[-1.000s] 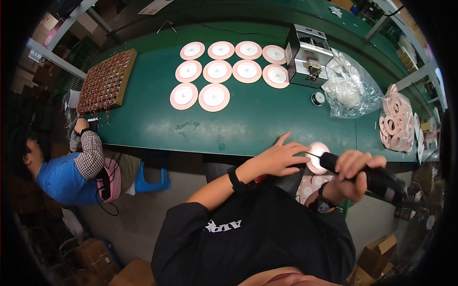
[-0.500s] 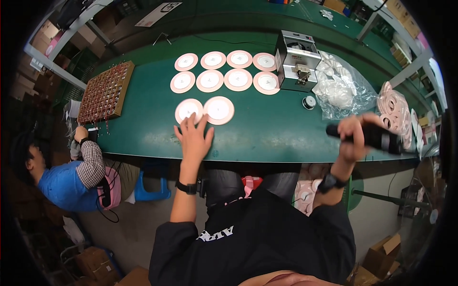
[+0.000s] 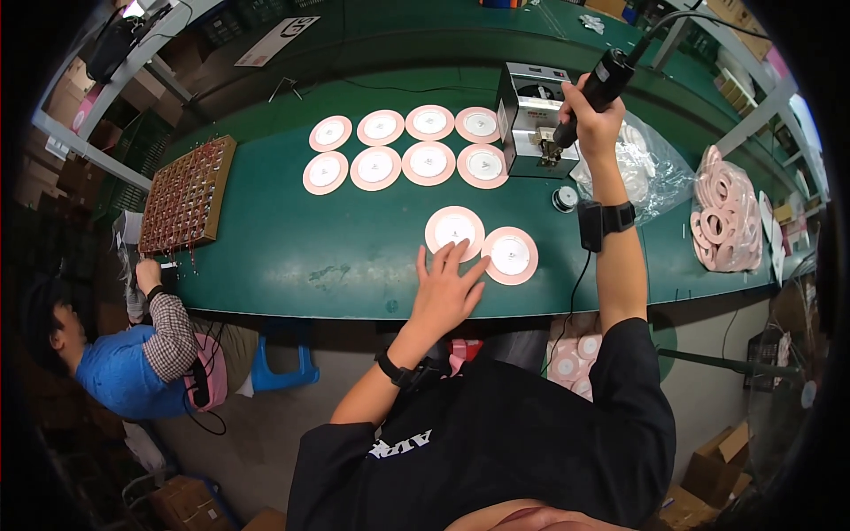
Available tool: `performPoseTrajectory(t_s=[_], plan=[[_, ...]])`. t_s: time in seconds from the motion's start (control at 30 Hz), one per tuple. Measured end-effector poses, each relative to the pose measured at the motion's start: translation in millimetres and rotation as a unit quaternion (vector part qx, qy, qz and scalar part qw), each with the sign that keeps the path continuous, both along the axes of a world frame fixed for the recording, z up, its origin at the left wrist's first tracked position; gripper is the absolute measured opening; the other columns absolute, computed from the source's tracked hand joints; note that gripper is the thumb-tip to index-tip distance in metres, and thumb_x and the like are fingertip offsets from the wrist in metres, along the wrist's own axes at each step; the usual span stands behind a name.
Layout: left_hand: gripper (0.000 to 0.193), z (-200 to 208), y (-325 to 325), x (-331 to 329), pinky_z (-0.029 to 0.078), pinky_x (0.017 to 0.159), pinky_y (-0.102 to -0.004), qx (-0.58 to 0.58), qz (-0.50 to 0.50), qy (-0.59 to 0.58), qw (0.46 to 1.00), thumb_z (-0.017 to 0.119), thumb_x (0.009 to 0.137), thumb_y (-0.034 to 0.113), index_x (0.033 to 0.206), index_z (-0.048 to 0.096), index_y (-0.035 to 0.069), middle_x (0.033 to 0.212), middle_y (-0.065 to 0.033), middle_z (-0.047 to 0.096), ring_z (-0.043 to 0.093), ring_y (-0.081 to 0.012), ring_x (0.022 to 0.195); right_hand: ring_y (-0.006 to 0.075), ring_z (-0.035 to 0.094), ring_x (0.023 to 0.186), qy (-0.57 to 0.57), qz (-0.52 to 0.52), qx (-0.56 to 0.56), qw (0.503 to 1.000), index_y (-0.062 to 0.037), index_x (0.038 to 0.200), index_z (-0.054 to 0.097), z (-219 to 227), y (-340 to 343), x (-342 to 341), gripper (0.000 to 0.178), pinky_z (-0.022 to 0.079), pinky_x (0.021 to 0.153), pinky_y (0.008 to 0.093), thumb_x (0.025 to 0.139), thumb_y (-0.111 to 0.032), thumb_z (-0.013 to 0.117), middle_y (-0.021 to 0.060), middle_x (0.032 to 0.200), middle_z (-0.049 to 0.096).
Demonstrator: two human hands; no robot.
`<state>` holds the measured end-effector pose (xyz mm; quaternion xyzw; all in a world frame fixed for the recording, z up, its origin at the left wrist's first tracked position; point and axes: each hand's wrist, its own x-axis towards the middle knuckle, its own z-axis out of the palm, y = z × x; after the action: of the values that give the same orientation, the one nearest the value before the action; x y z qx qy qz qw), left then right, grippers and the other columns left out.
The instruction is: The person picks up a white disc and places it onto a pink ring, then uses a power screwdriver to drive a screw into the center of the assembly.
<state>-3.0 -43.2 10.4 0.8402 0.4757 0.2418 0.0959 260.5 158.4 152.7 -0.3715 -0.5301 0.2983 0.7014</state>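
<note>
Our left hand (image 3: 445, 296) is spread flat and grips nothing; its fingertips rest on the near edge of the left pink-rimmed disc (image 3: 454, 227), and one seems to meet the rim of the right pink-rimmed disc (image 3: 513, 255), just beside it. Both discs lie flat just beyond that hand, their rims about touching.

Farther out and to the right, our right hand (image 3: 597, 119) is clenched around a black corded driver (image 3: 611, 78), its narrow end pointing down at the front of the silver-and-black machine (image 3: 531, 115); whether it touches, we cannot tell. A small round container (image 3: 564, 199) sits near the machine's foot, below that hand, with a clear bag of white parts (image 3: 655, 181) to its right.

Beyond our left hand lie eight more discs (image 3: 428, 160), in two rows of four.

We judge the step in hand to be positioning the near pair while loading the driver. The next move calls for a steady disc and the driver tip squarely placed.
</note>
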Motion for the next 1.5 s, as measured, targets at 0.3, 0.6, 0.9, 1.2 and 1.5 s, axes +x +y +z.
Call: performPoseTrajectory(t_s=[0.3, 0.6, 0.9, 1.2, 1.5], plan=[[0.049, 5.0, 4.0, 11.8, 0.02, 0.115, -0.0689, -0.024, -0.001, -0.007, 1.0, 0.069, 0.09, 0.028, 0.138, 0.062, 0.023, 0.15, -0.0161, 0.044, 0.038, -0.0382, 0.139, 0.0151, 0.049, 0.052, 0.051, 0.094, 0.022, 0.994, -0.0007, 0.119, 0.047, -21.3, -145.0, -35.1, 0.032, 0.047, 0.054, 0.0338, 0.091, 0.001, 0.061, 0.0053, 0.069, 0.049], [0.05, 6.3, 5.6, 13.2, 0.019, 0.115, -0.068, -0.039, -0.001, -0.015, 0.999, 0.069, 0.09, 0.027, 0.139, 0.063, 0.023, 0.154, -0.0164, 0.04, 0.036, -0.039, 0.142, 0.0166, 0.051, 0.054, 0.002, 0.054, -0.011, 0.998, -0.0011, 0.117, 0.044, -56.8, -170.6, -29.0, 0.033, 0.049, 0.056, 0.0342, 0.089, 0.001, 0.063, 0.0073, 0.069, 0.052], [0.05, 8.2, 3.6, 12.6, 0.018, 0.116, -0.0677, -0.043, 0.001, -0.012, 0.999, 0.069, 0.09, 0.028, 0.14, 0.062, 0.024, 0.154, -0.0162, 0.041, 0.035, -0.0384, 0.142, 0.0166, 0.054, 0.056, -0.038, 0.047, -0.041, 0.997, -0.0017, 0.115, 0.045, -67.0, -169.8, -31.2, 0.033, 0.05, 0.056, 0.0321, 0.089, 0.005, 0.064, 0.0081, 0.07, 0.054], [0.05, 4.4, 3.1, 12.9, 0.018, 0.116, -0.068, -0.04, 0.005, -0.01, 0.999, 0.069, 0.09, 0.028, 0.14, 0.062, 0.025, 0.153, -0.0161, 0.041, 0.036, -0.0382, 0.142, 0.0158, 0.054, 0.056, -0.014, 0.057, -0.049, 0.997, -0.0044, 0.109, 0.046, -65.9, -166.5, -33.8, 0.029, 0.05, 0.056, 0.0319, 0.088, 0.008, 0.063, 0.009, 0.083, 0.055], [0.05, 3.6, 4.0, 13.0, 0.019, 0.115, -0.0682, -0.033, 0.004, -0.014, 0.999, 0.069, 0.089, 0.027, 0.139, 0.063, 0.025, 0.153, -0.0161, 0.042, 0.037, -0.0386, 0.141, 0.0161, 0.054, 0.054, -0.004, 0.077, -0.053, 0.996, -0.0037, 0.11, 0.047, -64.3, -162.6, -27.8, 0.028, 0.049, 0.055, 0.0322, 0.089, 0.005, 0.062, 0.0082, 0.077, 0.055]])
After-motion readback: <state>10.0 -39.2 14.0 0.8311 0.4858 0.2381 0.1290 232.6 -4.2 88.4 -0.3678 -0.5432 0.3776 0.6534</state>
